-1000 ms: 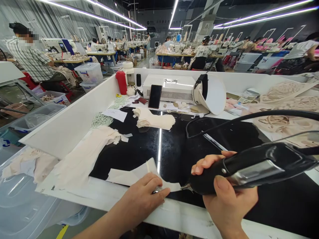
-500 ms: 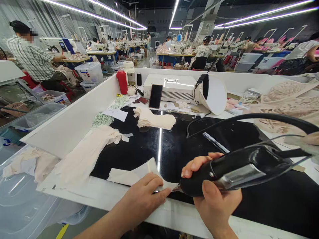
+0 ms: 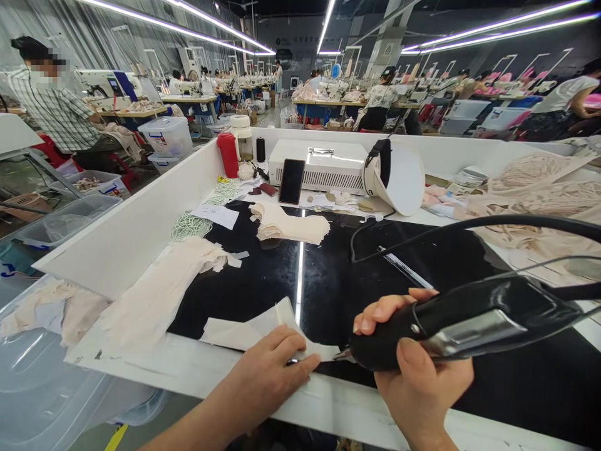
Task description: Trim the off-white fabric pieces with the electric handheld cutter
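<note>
My right hand point(image 3: 417, 382) is wrapped round a black corded cutting tool point(image 3: 469, 316), whose metal tip touches the right edge of a pale fabric piece point(image 3: 253, 329) on the black table top point(image 3: 328, 282). My left hand point(image 3: 270, 376) lies on that fabric piece near the table's front edge, fingers pressed down on it. The tool's black cable point(image 3: 469, 222) arcs over the table to the right.
A stack of cream fabric pieces point(image 3: 288, 225) lies mid-table, more fabric point(image 3: 159, 294) at left. A white machine point(image 3: 323, 166), a phone point(image 3: 292, 181), a red bottle point(image 3: 228, 155) and a white cone-shaped lamp point(image 3: 399, 175) stand at the back. White walls point(image 3: 131, 232) border the table. A person point(image 3: 51, 106) sits at far left.
My right hand and the tool shifted left half a second ago, then slightly back right. My left hand has stayed pressed on the fabric.
</note>
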The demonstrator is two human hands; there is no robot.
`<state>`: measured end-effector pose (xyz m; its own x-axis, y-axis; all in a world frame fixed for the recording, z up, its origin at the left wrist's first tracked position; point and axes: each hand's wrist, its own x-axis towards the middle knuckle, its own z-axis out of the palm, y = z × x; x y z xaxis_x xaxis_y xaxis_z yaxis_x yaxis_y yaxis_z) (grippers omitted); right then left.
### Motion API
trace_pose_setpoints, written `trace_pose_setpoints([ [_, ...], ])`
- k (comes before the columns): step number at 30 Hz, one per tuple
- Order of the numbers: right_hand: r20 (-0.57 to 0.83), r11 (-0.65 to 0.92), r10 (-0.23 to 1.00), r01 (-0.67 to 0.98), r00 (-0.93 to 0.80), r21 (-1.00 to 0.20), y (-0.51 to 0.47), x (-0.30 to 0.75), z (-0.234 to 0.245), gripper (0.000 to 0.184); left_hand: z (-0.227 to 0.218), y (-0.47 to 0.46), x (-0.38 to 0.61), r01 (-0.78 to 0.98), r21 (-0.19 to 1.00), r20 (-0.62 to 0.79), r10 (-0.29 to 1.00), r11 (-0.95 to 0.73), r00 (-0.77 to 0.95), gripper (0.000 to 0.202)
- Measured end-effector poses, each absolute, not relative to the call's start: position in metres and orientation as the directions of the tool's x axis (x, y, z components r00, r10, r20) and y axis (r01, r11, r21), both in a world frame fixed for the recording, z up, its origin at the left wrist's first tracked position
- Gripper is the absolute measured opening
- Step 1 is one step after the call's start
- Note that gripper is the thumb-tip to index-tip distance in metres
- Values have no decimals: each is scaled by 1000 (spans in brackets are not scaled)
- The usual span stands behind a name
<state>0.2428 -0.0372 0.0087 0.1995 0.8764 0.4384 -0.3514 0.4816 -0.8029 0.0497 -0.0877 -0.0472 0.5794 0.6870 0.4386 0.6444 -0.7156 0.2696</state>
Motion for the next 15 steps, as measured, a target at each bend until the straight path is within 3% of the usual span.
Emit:
trace_pose_setpoints([
  [6,435,472,881,-316,183,-823,-39,243,8,33,-45,-88,50,639,263,448,678,-723,583,21],
  [15,449,492,871,-385,202,-781,-30,227,9,38,-45,-87,48,632,285,444,683,-721,579,23],
])
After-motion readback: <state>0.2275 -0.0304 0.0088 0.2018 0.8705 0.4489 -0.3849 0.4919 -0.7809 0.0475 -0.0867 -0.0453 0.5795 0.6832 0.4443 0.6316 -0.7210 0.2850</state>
